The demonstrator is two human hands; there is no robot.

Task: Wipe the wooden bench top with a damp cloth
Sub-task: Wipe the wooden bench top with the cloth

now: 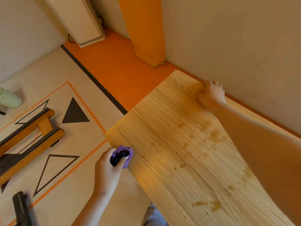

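The wooden bench top (pixel 171 136) runs from the centre to the lower right, with darker wet patches and drops scattered over its grain. My left hand (pixel 107 167) is at the bench's near-left edge, closed around a bunched purple and black cloth (pixel 122 156) that touches the edge. My right hand (pixel 211 93) rests at the far edge of the bench by the wall, fingers curled over that edge, with my forearm stretched across the top.
A beige wall (pixel 236 38) runs along the bench's far side, with an orange pillar (pixel 145 30) at the corner. On the patterned floor to the left lie a low wooden bench (pixel 32 136), a pale green cup (pixel 9 98) and a dark object (pixel 21 207).
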